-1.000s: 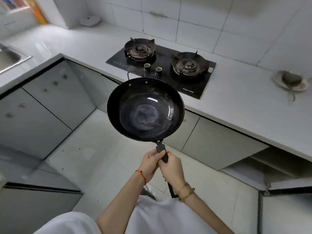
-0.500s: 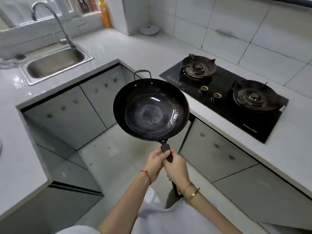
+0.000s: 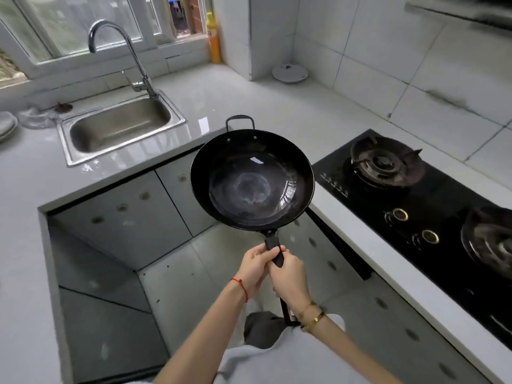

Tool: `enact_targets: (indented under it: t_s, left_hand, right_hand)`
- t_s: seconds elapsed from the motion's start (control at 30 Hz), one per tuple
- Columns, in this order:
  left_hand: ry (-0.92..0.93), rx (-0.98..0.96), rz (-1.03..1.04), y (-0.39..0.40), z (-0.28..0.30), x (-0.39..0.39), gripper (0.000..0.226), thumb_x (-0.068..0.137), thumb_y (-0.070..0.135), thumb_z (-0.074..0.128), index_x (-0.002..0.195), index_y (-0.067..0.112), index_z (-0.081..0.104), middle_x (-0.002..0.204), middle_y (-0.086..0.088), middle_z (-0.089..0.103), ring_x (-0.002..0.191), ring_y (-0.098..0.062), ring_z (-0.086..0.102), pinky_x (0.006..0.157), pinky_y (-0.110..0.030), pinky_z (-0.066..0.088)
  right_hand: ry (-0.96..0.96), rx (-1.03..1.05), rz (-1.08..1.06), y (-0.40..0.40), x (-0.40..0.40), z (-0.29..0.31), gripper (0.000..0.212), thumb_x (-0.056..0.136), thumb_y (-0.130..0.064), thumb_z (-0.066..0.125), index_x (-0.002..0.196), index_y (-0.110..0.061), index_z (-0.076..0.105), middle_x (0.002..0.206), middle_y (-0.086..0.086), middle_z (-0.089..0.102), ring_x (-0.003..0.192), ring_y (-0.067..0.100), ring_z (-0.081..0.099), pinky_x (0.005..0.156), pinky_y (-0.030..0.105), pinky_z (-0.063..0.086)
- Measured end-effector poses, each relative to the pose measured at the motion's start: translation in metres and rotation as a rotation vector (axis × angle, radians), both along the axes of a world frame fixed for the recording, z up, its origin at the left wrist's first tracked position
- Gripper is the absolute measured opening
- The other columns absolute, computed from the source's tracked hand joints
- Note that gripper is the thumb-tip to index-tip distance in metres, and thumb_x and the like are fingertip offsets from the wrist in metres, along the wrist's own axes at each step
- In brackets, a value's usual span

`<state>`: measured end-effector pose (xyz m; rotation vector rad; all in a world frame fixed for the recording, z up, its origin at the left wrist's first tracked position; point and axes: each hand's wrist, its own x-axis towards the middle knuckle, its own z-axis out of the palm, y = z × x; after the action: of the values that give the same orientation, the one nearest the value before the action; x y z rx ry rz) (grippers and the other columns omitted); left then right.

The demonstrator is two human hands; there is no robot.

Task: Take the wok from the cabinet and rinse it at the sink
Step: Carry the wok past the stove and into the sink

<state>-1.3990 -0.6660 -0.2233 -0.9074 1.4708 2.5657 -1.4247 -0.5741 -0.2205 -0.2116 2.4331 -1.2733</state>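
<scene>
We've got one head-worn wide-angle view, looking forward and down from above into the desk point(image 3: 221, 95) corner; sink point(image 3: 119, 126) far left, stove point(image 3: 415, 200) right, both hands close below centre.

— What colour is the wok point(image 3: 252, 180)?
— Black, with a pale grey cloudy ring in its middle.
— And the sink point(image 3: 119, 128)?
— Dull silver steel, set in a light grey countertop point(image 3: 238, 98).
— The stove point(image 3: 432, 206)?
— Glossy black, with brass-ringed knobs point(image 3: 399, 214) and rusty brown burners point(image 3: 383, 162).
— Anything bright?
— A red string point(image 3: 241, 285) on the left wrist, a gold bracelet point(image 3: 311, 315) on the right, and a yellow bottle point(image 3: 214, 37) at the countertop's far edge.
</scene>
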Motion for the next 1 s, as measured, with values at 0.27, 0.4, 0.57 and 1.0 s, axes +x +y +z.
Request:
enact_targets:
  t_s: [0.27,0.4,0.57,1.0]
  left_hand:
    - [0.003,-0.057,-0.023,-0.101,0.019,-0.112,0.024,0.095,0.001,0.055,0.115,-0.009,0.062,0.111,-0.02,0.067,0.101,-0.026,0.064,0.102,-0.039,0.048]
    - [0.033,-0.043,-0.07,-0.137,0.023,-0.156,0.023,0.095,0.003,0.056,0.113,-0.008,0.063,0.108,-0.017,0.069,0.094,-0.02,0.068,0.089,-0.026,0.056]
    - [0.048,-0.004,-0.155,-0.172,0.02,-0.206,0.021,0.095,0.002,0.055,0.113,-0.006,0.062,0.109,-0.018,0.067,0.097,-0.023,0.066,0.094,-0.032,0.053]
    - [0.074,0.071,-0.525,-0.274,0.016,-0.326,0.021,0.095,0.006,0.056,0.111,-0.002,0.066,0.105,-0.012,0.071,0.102,-0.024,0.068,0.084,-0.03,0.057]
  right_hand:
    - [0.007,-0.036,-0.069,-0.103,-0.109,0.004,0.028,0.089,-0.024,0.06,0.113,-0.011,0.068,0.096,0.007,0.074,0.087,0.02,0.069,0.066,0.024,0.051]
    - [0.034,-0.022,-0.124,-0.137,-0.149,0.007,0.026,0.089,-0.027,0.06,0.109,-0.011,0.068,0.092,0.006,0.074,0.082,0.02,0.069,0.058,0.021,0.045]
    - [0.041,-0.009,-0.212,-0.17,-0.19,0.006,0.027,0.09,-0.028,0.057,0.109,-0.012,0.067,0.092,0.008,0.074,0.084,0.025,0.07,0.069,0.037,0.059]
    - [0.038,-0.044,-0.517,-0.27,-0.273,0.013,0.007,0.09,-0.032,0.059,0.096,-0.031,0.057,0.07,-0.014,0.061,0.055,0.013,0.066,0.043,0.024,0.054]
